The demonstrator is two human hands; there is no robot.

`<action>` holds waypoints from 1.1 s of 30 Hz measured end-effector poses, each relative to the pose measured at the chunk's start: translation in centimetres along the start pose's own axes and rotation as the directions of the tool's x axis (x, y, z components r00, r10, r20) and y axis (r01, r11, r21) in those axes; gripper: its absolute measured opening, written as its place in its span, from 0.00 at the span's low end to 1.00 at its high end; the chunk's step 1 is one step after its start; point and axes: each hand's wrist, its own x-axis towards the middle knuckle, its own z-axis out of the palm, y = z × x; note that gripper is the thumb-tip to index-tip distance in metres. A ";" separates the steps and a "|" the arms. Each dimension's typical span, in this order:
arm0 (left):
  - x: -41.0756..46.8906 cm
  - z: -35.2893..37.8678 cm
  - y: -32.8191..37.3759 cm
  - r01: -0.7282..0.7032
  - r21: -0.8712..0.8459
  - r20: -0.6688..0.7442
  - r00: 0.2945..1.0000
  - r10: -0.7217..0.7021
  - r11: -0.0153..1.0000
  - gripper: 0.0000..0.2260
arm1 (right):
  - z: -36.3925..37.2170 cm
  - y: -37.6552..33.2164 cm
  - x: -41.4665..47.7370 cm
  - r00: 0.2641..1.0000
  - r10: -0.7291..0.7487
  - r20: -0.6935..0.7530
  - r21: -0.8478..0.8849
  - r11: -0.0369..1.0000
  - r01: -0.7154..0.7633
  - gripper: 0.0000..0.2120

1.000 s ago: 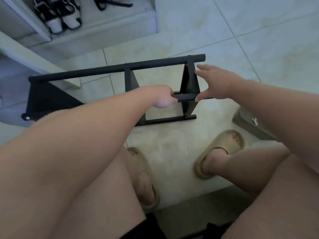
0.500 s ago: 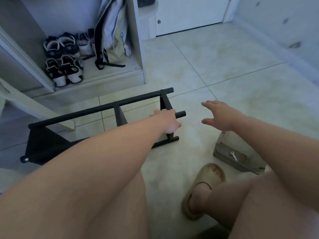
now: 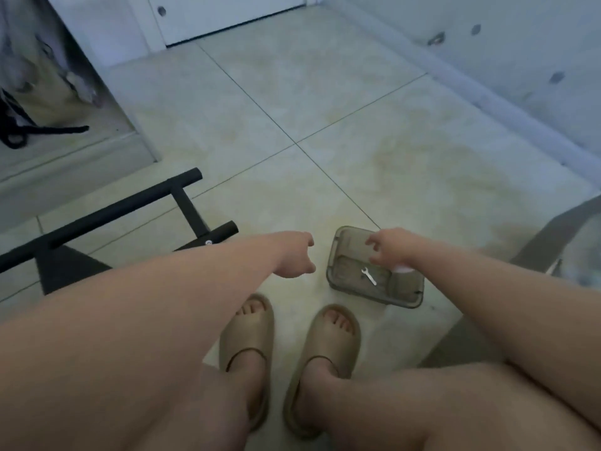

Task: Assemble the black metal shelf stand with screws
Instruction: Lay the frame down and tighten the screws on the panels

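The black metal shelf stand point(image 3: 136, 203) lies on the tiled floor at the left, with a silver screw head point(image 3: 208, 242) showing near its lower bar end. My left hand point(image 3: 297, 258) hovers just right of the stand, apart from it, fingers loosely curled and holding nothing. My right hand point(image 3: 388, 247) hangs over a clear plastic tray point(image 3: 344, 245) with fingers spread and bent downward. A small silver wrench point(image 3: 369, 276) lies inside the tray, below my fingertips.
My two feet in tan slippers point(image 3: 292, 349) stand close in front of the tray. A shoe cabinet with a hanging bag point(image 3: 48, 83) is at the far left. A wall and baseboard point(image 3: 520, 102) run along the right, with a grey chair frame point(image 3: 546, 239) beside it.
My left hand let go of the stand's bar and moved right. My right hand swung from near the stand down over the tray. The view turned right, so most of the stand left the frame.
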 end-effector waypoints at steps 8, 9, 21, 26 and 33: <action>11.5 5.1 -1.0 0.046 -0.219 0.096 0.995 -0.025 0.975 0.30 | 7.1 4.8 10.0 0.984 0.151 0.099 0.116 0.980 -0.162 0.18; 12.6 5.9 -0.9 0.047 -0.268 0.082 0.996 -0.026 0.962 0.29 | 8.2 5.2 10.8 0.981 0.167 0.101 0.132 0.975 -0.180 0.17; 17.3 10.4 -0.8 -0.008 -0.483 -0.083 0.996 -0.037 0.876 0.14 | 15.3 5.6 15.8 0.975 0.223 -0.004 0.257 0.942 -0.215 0.13; 17.1 10.6 -0.8 -0.006 -0.524 -0.070 0.997 -0.036 0.852 0.12 | 15.7 4.7 15.9 0.976 0.215 -0.025 0.303 0.932 -0.198 0.11; 13.6 7.1 -0.6 0.033 -0.314 0.044 0.999 -0.020 0.949 0.17 | 11.0 3.9 13.1 0.977 0.202 -0.067 0.405 0.900 -0.159 0.04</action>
